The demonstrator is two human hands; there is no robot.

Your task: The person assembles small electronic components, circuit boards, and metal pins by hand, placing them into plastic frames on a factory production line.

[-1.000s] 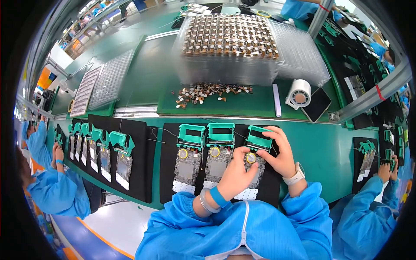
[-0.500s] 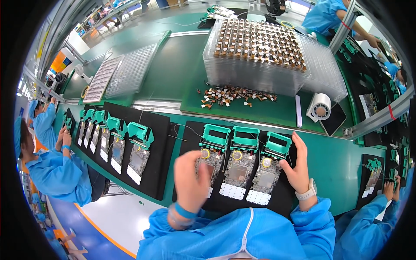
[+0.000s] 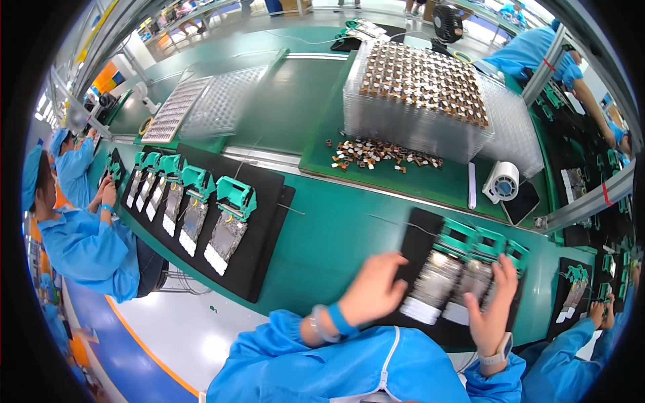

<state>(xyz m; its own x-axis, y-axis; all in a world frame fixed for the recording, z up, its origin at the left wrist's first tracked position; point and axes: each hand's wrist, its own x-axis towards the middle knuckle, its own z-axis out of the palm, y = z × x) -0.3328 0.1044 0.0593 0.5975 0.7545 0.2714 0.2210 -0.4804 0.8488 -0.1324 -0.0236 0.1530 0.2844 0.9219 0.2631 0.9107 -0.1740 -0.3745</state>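
A black mat (image 3: 422, 232) carries three grey circuit boards, each with a green plastic frame (image 3: 458, 236) at its far end and a white strip at the near end. The boards, such as the left one (image 3: 433, 279), are smeared by motion. At the mat's left edge is my left hand (image 3: 373, 290), its thumb and fingers apart. Whether its fingertips press on the edge, I cannot tell. My right hand (image 3: 489, 305) is spread over the middle and right boards, partly hiding them. Neither hand is closed round anything.
Another black mat (image 3: 265, 232) at the left bears several similar boards. Behind lie a heap of small parts (image 3: 383, 154), stacked clear trays (image 3: 410, 124) and a white handheld fan (image 3: 502, 181). Co-workers in blue sit at left (image 3: 94, 248) and right. Thin cables cross the bench.
The mat with three boards has slid right along the bench, both hands moving right with it. My left hand has gone from over the left board to the mat's left edge. The view has shifted.
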